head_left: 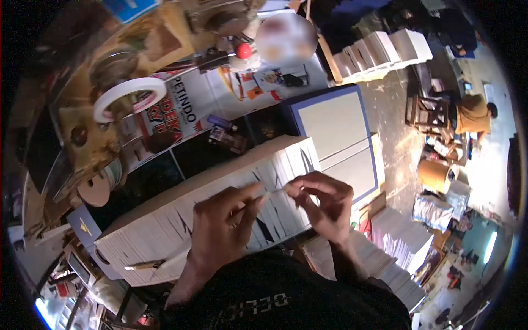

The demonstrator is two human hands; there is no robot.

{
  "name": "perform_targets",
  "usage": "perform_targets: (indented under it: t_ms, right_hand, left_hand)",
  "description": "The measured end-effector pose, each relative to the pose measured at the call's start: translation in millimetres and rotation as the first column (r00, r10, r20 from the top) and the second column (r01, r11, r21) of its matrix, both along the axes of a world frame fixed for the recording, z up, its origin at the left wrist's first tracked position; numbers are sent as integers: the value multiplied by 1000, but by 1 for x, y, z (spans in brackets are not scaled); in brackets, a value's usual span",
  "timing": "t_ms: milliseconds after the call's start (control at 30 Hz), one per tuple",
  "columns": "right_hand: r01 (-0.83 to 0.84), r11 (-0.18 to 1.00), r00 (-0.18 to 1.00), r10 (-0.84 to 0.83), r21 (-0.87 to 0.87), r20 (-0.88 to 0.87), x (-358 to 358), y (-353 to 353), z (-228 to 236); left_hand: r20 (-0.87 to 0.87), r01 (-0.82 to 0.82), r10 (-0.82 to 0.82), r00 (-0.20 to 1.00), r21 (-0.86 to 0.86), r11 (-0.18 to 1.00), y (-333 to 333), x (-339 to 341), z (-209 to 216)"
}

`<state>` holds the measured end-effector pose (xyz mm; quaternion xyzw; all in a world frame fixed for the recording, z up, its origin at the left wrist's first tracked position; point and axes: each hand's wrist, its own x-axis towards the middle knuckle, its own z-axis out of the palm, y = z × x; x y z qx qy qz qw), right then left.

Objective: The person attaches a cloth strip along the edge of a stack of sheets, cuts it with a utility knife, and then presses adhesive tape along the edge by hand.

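Note:
My left hand (223, 220) and my right hand (325, 204) are raised over a long row of paper blocks (170, 220). Thumb and fingers of each are pinched together. Between the two pinches runs a short, thin whitish strip (276, 191); the frame does not show whether it is thread or tape. Beneath the hands, the blocks stand pressed side by side, with dark gaps between some of them. Left of my left wrist, a slim tool with a wooden-looking part (146, 265) lies on the row.
Beyond the row lie a blue lighter (223, 122) and a roll of white tape (132, 99). A blue-edged grey board (344, 143) borders the row's right end. Paper stacks (401, 236) stand at right. Farther off, a person in an orange-brown top (473, 114) sits bent forward.

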<state>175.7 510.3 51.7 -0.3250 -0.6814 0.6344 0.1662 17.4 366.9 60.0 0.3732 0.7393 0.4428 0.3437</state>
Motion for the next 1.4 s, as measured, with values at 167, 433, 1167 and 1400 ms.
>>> perform_targets:
  t_ms: [167, 433, 1167, 1400]
  right_hand:
    - [194, 978, 968, -203, 73, 147, 15, 46, -29]
    - [178, 976, 974, -193, 128, 121, 15, 75, -69]
    - [286, 930, 943, -316, 231, 105, 8, 69, -84]
    - [283, 900, 935, -336, 331, 114, 7, 67, -82]
  left_hand:
    - [-4, -112, 113, 994, 42, 993, 39, 16, -44]
    - [-90, -146, 150, 985, 49, 988, 71, 28, -70]
    - [-328, -100, 89, 940, -17, 995, 73, 24, -76]
    - [-300, -113, 92, 949, -52, 992, 74, 24, -73]
